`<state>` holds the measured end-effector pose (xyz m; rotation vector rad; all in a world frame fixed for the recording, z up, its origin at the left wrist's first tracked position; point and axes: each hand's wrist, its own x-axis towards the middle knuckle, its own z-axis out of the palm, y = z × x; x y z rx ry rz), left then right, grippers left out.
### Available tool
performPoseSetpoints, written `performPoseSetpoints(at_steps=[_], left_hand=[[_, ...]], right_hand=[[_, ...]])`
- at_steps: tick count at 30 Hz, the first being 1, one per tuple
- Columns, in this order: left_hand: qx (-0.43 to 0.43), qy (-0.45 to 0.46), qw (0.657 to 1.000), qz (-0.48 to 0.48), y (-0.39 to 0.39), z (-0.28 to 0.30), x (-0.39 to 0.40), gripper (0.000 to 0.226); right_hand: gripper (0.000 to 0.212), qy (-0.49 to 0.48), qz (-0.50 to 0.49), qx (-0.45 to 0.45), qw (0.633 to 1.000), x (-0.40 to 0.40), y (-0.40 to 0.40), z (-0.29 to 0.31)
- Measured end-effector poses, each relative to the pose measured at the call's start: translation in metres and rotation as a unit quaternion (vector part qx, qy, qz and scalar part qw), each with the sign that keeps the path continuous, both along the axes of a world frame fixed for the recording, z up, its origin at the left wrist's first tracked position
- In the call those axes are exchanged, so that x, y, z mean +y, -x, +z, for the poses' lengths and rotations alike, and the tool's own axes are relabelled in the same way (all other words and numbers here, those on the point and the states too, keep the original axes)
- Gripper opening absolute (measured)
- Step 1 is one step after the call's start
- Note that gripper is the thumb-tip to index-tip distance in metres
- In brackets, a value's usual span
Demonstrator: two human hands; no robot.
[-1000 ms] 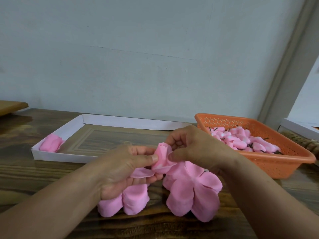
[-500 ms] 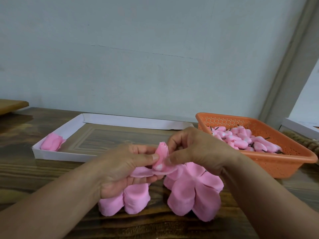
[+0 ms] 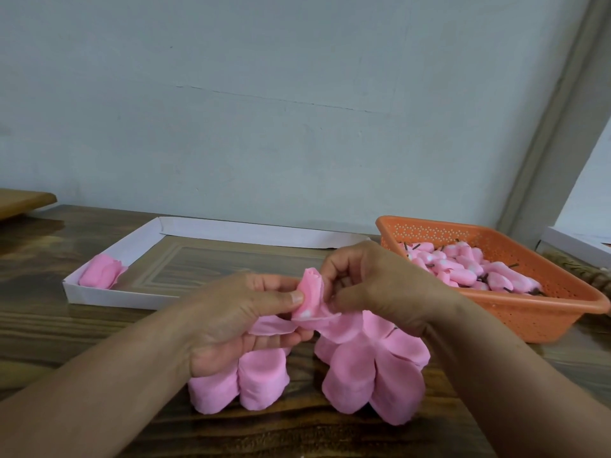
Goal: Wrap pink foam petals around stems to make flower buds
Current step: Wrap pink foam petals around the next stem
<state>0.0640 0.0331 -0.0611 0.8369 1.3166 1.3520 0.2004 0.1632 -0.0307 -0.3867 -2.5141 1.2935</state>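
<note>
Left hand (image 3: 231, 322) clamped on the half-wrapped bud (image 3: 310, 297), thumb pressed to its side, over the counter (image 3: 66, 342) between the white tray (image 3: 139, 297) and the orange basket (image 3: 515, 312). Right hand (image 3: 380, 292) pinching the loose petal edge just beside the bud. Stem not visible, hidden inside the foam or behind the fingers. Risk as judged: thin foam likely to tear under too hard a pull; wrap likely to spring open under a slack thumb; bud likely to turn out crooked with the petal laid uneven. Loose petals (image 3: 373, 368) lying under the hands, easy to brush off the near counter edge. One finished bud (image 3: 99, 276) in the tray. No brand, label or readable writing found anywhere.
</note>
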Motion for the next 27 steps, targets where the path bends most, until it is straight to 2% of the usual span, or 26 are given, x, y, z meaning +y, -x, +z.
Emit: performPoseSetpoints(at_steps=[3,5,11,15,20,27], left_hand=[[0.008,0.002,1.0,-0.003,0.0006,0.0011,-0.0008,0.018],[0.01,0.006,1.0,-0.009,0.0008,0.0013,-0.0009,0.02],[0.014,0.016,0.999,-0.036,0.0021,0.0032,-0.0027,0.022],[0.01,0.008,0.998,-0.068,0.0015,0.0051,-0.0046,0.015],[-0.007,0.016,0.998,-0.065,0.0036,0.0061,-0.0055,0.02],[0.002,0.023,0.998,-0.053,0.0048,0.0014,-0.0035,0.031]], right_hand=[[0.015,0.03,0.007,0.013,0.999,-0.0011,-0.001,0.0011],[0.012,0.057,0.013,0.018,0.998,-0.0008,-0.0019,0.0017],[0.03,0.112,0.029,0.024,0.993,0.0026,-0.0011,-0.0014],[0.021,0.11,0.045,0.021,0.993,0.001,-0.0004,-0.0023],[0.016,0.107,0.052,0.022,0.993,-0.0013,-0.0018,-0.0005],[0.011,0.084,-0.011,0.023,0.996,-0.0059,0.0033,-0.0024]])
